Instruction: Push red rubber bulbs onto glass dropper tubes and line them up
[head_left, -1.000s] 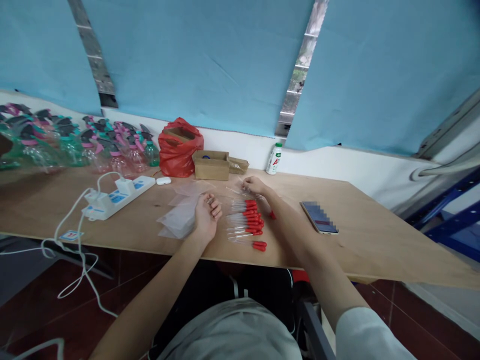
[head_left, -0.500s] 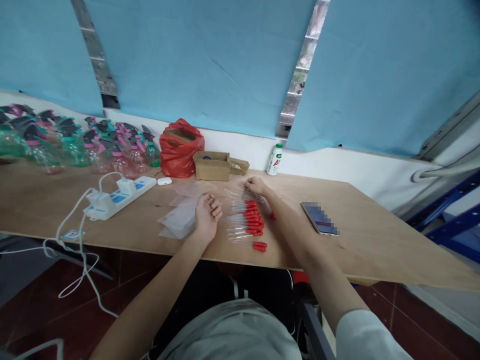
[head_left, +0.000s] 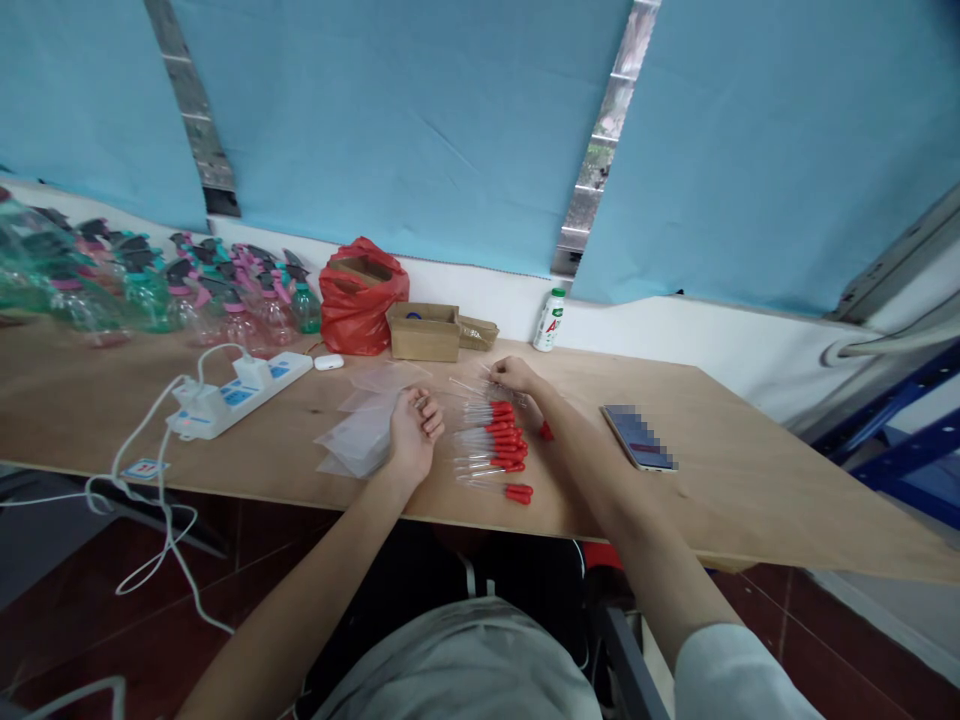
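Note:
My left hand (head_left: 415, 430) rests beside a stack of clear plastic bags (head_left: 356, 440), its fingers curled in. Whether anything small lies inside them is hidden. Farther forward, my right hand (head_left: 512, 374) is closed in a pinch over a group of thin clear tubes (head_left: 496, 391), and one appears to be between the fingertips. Between my forearms lies a column of droppers (head_left: 510, 437) with red rubber bulbs, their clear stems pointing left. A separate pair of droppers (head_left: 519, 493) is nearer the table edge. Another red bulb (head_left: 545, 431) shows next to my right forearm.
Behind the bags stand a red plastic bag (head_left: 360, 305) and a cardboard box (head_left: 425, 335). A white bottle (head_left: 550, 320) is by the wall, a phone (head_left: 637, 437) at right. To the left are a power strip (head_left: 240, 400) with cables and many spray bottles (head_left: 150, 295).
Both hands have stayed almost in place, with my right hand shifting only slightly. At the far left edge, a blurred greenish bottle has come into view above the other spray bottles.

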